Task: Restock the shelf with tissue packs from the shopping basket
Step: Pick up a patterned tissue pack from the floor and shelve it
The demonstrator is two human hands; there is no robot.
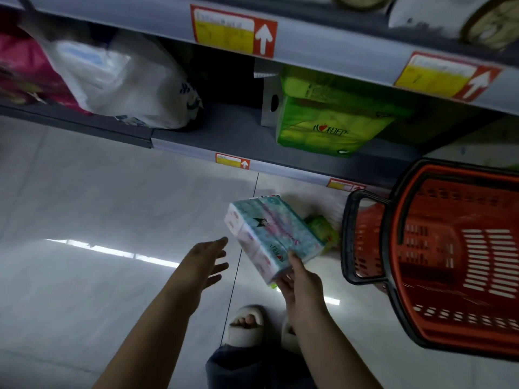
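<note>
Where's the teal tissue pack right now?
Head view, centre-right: the teal tissue pack is held at its near end by the right hand, above the floor, just left of the red basket; the open left hand is at its left.

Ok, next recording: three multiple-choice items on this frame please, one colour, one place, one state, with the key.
1. What colour is the basket?
A blue
B red
C grey

2. Where is the big green pack?
A on the shelf
B in the basket
C in a hand

3. How is the left hand?
A clenched in a fist
B open, holding nothing
C gripping the basket

Key:
1 B, its mesh walls are red.
2 A, it sits on the shelf board.
3 B, its fingers are spread; only the right hand holds a tissue pack.
</note>
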